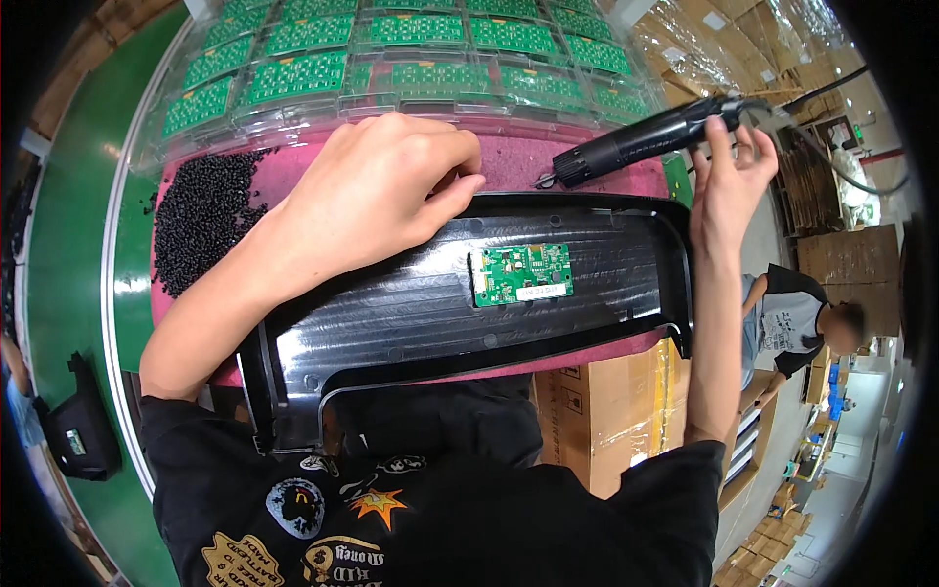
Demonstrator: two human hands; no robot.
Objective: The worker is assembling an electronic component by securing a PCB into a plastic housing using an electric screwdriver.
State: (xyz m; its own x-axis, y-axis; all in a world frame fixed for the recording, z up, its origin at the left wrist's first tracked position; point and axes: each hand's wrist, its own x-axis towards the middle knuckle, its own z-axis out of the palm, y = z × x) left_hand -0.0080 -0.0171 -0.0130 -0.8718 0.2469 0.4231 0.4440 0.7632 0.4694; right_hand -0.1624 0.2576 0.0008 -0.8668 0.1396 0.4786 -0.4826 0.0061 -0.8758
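A long black plastic housing (401, 313) lies in front of me, its hollow side up. A small green circuit board (523, 275) sits inside it, right of the middle. Over the housing's far rim, my left hand (396, 186) is closed, thumb against the curled fingers; whatever they pinch is hidden. At the far right, the fingers of my right hand (729, 176) grip the rear end of a black electric screwdriver (636, 142). Its bit points left, low above the pink mat (514, 157). A heap of small black screws (205, 215) lies left of my left hand.
Clear plastic trays (411, 108) with several green circuit boards stand along the far side. A cable (831, 93) runs from the screwdriver's rear to the right. Below the mat's right side is a cardboard box (611, 416). Another person (792, 318) is at the right.
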